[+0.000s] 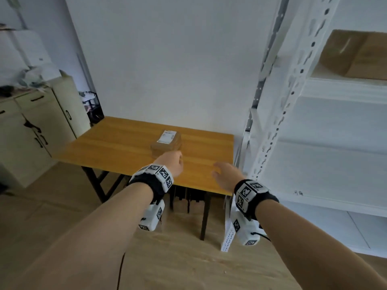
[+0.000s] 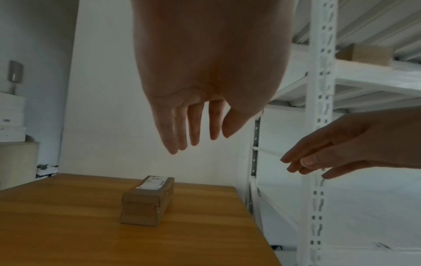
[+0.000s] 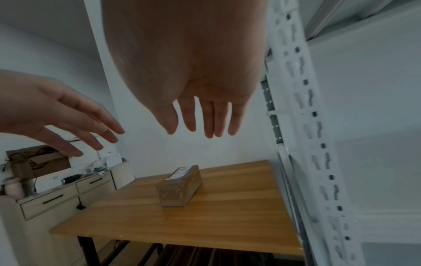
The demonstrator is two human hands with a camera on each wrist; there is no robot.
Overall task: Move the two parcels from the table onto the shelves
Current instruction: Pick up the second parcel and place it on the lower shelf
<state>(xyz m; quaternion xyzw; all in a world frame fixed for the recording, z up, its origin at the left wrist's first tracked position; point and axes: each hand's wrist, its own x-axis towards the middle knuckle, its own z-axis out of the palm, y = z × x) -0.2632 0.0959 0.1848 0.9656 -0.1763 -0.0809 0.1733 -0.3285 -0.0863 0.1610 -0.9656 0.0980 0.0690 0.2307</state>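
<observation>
At the centre of the head view a small brown cardboard parcel with a white label [image 1: 167, 143] lies on the orange-brown wooden table [image 1: 117, 147], while the left hand [image 1: 171, 165] and right hand [image 1: 227, 176] hover above the near edge, fingers extended and empty, and a second brown cardboard parcel [image 1: 356, 55] sits on the white metal shelves [image 1: 297, 84] at upper right.

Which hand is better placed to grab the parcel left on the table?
Left. The left hand hovers open just short of the parcel; the right hand is off toward the shelves.
</observation>
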